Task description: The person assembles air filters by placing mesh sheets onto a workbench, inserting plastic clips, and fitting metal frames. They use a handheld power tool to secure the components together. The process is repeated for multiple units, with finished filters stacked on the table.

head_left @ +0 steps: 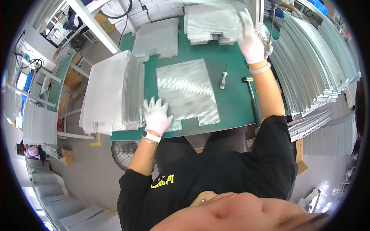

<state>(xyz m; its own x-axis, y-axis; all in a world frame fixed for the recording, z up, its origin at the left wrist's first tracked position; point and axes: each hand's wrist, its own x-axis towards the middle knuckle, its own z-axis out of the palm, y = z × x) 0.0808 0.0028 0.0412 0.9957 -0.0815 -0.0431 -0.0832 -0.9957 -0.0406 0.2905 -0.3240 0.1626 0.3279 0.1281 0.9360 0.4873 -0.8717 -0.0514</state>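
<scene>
Mesh sheet [187, 90] flat on the green worktop [231, 101], long axis running near to far, near-left corner pinned under the left hand [157, 115], fingers spread wide. Right hand [249, 38] up at the far right, well clear, fingers extended, grip impossible to tell.

left hand [157, 117] flat, right hand [250, 38] raised
</scene>
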